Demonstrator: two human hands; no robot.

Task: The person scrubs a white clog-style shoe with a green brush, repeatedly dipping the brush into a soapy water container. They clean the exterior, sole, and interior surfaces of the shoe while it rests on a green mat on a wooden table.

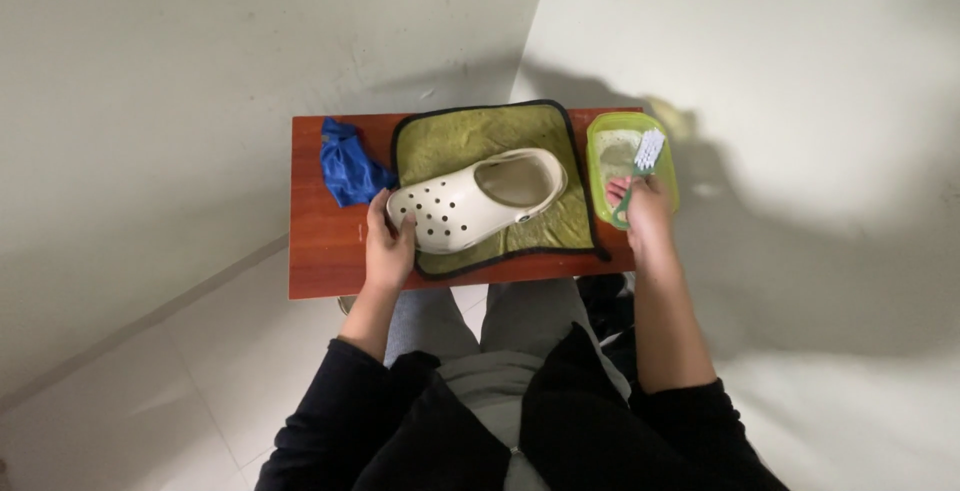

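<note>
From the head view, I saw my left grip [388,247] pressed around the toe of the cream clog [470,201], which lay on the green cloth [455,136] on the table [320,251]. My right grip [648,213] pinched the green brush [640,166] over the green tub [600,141], right of the clog.

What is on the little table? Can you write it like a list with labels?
Table: small reddish-brown wooden table
Mat: olive-green cloth mat with black edging, lying on the table
Shoe: cream rubber clog with holes, on the mat
Left hand: grips the toe of the clog
Right hand: holds a green-handled brush with white bristles over the tub
Tub: light green plastic tub, at the table's right end
Cloth: crumpled blue cloth, left of the mat
</note>
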